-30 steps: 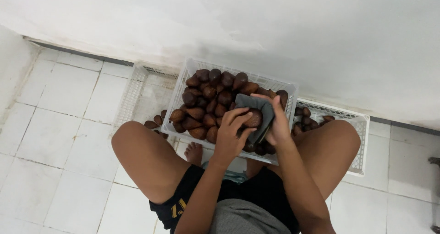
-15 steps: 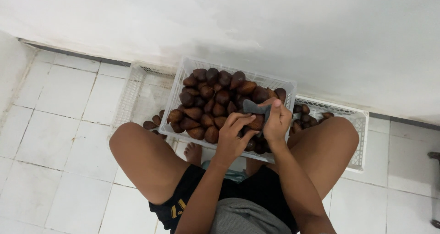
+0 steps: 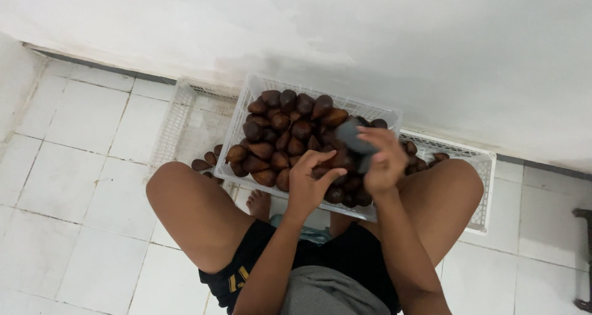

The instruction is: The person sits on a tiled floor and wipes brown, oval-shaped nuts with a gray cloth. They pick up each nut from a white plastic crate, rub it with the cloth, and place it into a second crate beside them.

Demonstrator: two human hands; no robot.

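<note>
I see right hand [image 3: 385,161] gripping a dark grey object [image 3: 353,136], partly hidden; left hand [image 3: 308,182] half-curled, empty, over brown scaly fruit [image 3: 280,130] in white crate [image 3: 246,105].

Your white lattice crate [image 3: 256,93], dark reddish-brown scaly fruits [image 3: 277,142], a dark grey, perhaps cloth, pad [image 3: 353,136], black shorts [image 3: 259,259] with yellow print, white floor tiles [image 3: 80,117].

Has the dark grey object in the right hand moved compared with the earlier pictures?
Yes. The dark grey object in the right hand shifted toward the far rim of the white crate.
</note>
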